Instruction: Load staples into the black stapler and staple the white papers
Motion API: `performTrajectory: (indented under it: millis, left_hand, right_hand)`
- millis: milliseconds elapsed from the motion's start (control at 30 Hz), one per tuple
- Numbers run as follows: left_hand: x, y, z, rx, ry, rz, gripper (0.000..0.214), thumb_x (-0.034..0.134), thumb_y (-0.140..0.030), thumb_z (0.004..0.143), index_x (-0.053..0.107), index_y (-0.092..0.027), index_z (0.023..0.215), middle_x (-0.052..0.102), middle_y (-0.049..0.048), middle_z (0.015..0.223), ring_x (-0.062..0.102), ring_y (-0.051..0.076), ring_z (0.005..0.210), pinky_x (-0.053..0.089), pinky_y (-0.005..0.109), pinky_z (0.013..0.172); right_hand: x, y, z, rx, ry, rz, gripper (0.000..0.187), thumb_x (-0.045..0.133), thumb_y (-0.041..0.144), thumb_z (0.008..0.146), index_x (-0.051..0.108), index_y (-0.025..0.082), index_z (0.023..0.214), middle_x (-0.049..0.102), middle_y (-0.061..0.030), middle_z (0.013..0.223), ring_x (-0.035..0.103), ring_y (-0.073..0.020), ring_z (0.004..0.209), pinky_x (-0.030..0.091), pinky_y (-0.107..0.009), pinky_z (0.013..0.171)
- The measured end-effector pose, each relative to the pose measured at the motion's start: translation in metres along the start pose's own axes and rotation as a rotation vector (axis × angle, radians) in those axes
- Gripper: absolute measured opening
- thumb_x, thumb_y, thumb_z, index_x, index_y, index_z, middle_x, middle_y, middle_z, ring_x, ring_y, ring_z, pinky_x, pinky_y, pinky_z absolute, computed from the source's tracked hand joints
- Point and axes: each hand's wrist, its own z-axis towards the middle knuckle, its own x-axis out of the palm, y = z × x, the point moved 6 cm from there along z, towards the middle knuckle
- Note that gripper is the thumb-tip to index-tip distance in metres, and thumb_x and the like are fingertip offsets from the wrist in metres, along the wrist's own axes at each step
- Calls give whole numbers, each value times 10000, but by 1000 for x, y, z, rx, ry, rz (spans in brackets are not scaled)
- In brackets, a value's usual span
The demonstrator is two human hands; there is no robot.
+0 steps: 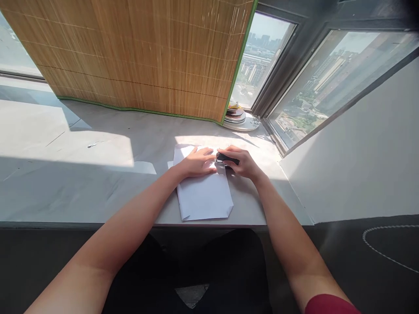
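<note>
White sheets of paper (204, 196) lie stacked near the front edge of the sill, their lower corners slightly curled. My left hand (196, 162) rests on the upper part of the paper with its fingers stretched out and apart. In my right hand (244, 162) is a black stapler (225, 157), gripped between thumb and fingers. The stapler's front end sits at the paper's right edge, close to my left fingertips. Whether its jaws are pressed together on the sheets I cannot tell.
The pale marble sill (78, 187) stretches far to the left. A bamboo blind (137, 56) with green edging hangs behind it. Stacked plates (242, 122) stand in the back corner by the windows (314, 96). A white wall (360, 157) bounds the right side.
</note>
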Motion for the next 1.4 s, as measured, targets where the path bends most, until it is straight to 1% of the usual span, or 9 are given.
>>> performTrajectory:
  millis: [67, 200, 400, 500, 600, 867, 1100, 1233, 1400]
  left_hand:
    - [2, 2, 0, -8, 0, -6, 470, 636, -553, 1016, 675, -292, 1405, 556, 103, 1628, 515, 341, 1504, 247, 593, 1340]
    - [6, 5, 0, -27, 9, -29, 494, 638, -557, 1013, 657, -286, 1426, 534, 102, 1653, 477, 339, 1541, 163, 624, 1369]
    - [5, 4, 2, -39, 28, -35, 550, 621, -565, 1012, 599, -297, 1492, 518, 83, 1674, 464, 325, 1547, 156, 603, 1382]
    - [5, 4, 3, -47, 33, -31, 551, 609, -581, 1010, 607, -292, 1479, 517, 91, 1672, 465, 343, 1543, 171, 622, 1373]
    - [5, 4, 4, -50, 31, -33, 537, 607, -586, 1005, 626, -281, 1447, 519, 104, 1665, 471, 356, 1535, 185, 626, 1365]
    - [5, 6, 3, -59, 10, -48, 513, 609, -553, 1002, 627, -310, 1453, 535, 67, 1652, 473, 345, 1526, 224, 583, 1359]
    - [3, 4, 2, -48, 1, -50, 515, 606, -527, 1005, 615, -318, 1475, 552, 60, 1641, 484, 337, 1523, 245, 562, 1352]
    - [3, 4, 2, -65, 21, -38, 544, 597, -555, 1005, 606, -308, 1490, 526, 63, 1670, 456, 337, 1552, 220, 556, 1365]
    - [4, 6, 3, -66, 34, -32, 558, 583, -575, 1017, 596, -294, 1499, 520, 81, 1675, 453, 322, 1556, 205, 554, 1370]
  right_hand:
    - [4, 2, -4, -16, -20, 6, 418, 630, 262, 1035, 733, 363, 1427, 765, -60, 1156, 693, -243, 1044, 590, -419, 939]
    - [5, 3, -8, 8, -52, -11, 419, 610, 257, 1047, 737, 362, 1432, 774, -61, 1159, 700, -247, 1028, 598, -422, 928]
    - [2, 1, -5, 78, -121, -50, 333, 691, 294, 989, 828, 360, 1286, 804, -31, 1049, 731, -254, 978, 619, -435, 919]
    - [1, 0, -6, 95, -166, -53, 291, 731, 298, 962, 858, 381, 1211, 819, -15, 1029, 748, -269, 992, 622, -460, 942]
    - [2, 1, -6, 91, -184, -41, 303, 740, 286, 950, 863, 392, 1205, 824, -9, 1040, 754, -264, 998, 631, -450, 917]
    - [6, 3, -4, 82, -171, -45, 301, 721, 276, 964, 862, 397, 1201, 828, -7, 1069, 748, -260, 1034, 622, -470, 972]
    - [12, 1, -3, 74, -134, -51, 293, 692, 283, 995, 858, 391, 1211, 820, -21, 1074, 724, -269, 1021, 614, -468, 931]
    - [14, 0, -3, 69, -119, -60, 275, 684, 309, 1012, 857, 387, 1212, 816, -25, 1051, 721, -270, 1011, 607, -470, 934]
    - [15, 1, -2, 43, -107, -88, 299, 645, 282, 1022, 857, 389, 1205, 811, -18, 1047, 711, -259, 996, 597, -462, 922]
